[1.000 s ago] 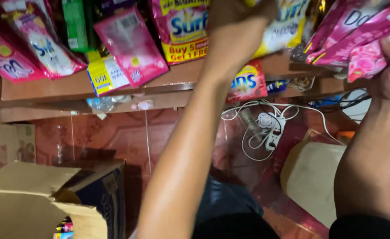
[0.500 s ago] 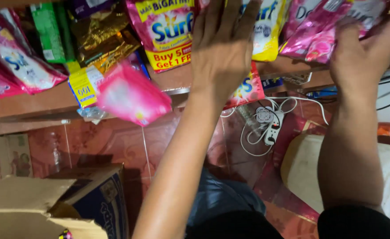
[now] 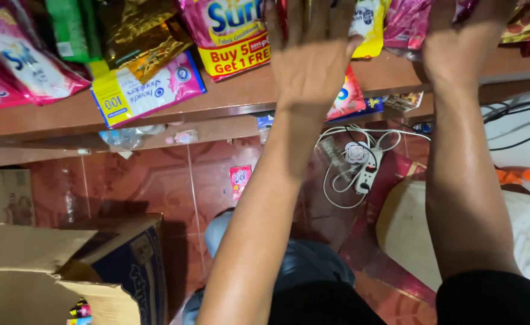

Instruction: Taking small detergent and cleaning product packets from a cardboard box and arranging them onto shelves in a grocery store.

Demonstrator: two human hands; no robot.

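Shelf stock, sachet packs.
Left hand [image 3: 310, 57]: fingers spread flat, pressed on the pink pack [image 3: 229, 30] and yellow pack [image 3: 367, 24] near the shelf's [image 3: 241, 96] front edge; nothing clasped.
Right hand [image 3: 460, 45]: fingertips above frame, grip cannot be told; lies against magenta packs [image 3: 406, 24] at the shelf's right end.
Handling: packs overhang the edge; press evenly, push back squarely.
Room: tiled floor below; cardboard box [image 3: 66, 271] lower left, power strip [image 3: 367, 171] under the shelf.

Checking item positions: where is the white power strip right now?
In the head view the white power strip lies on the red tiled floor below the wooden shelf, between the person's two forearms, amid coiled white cable.
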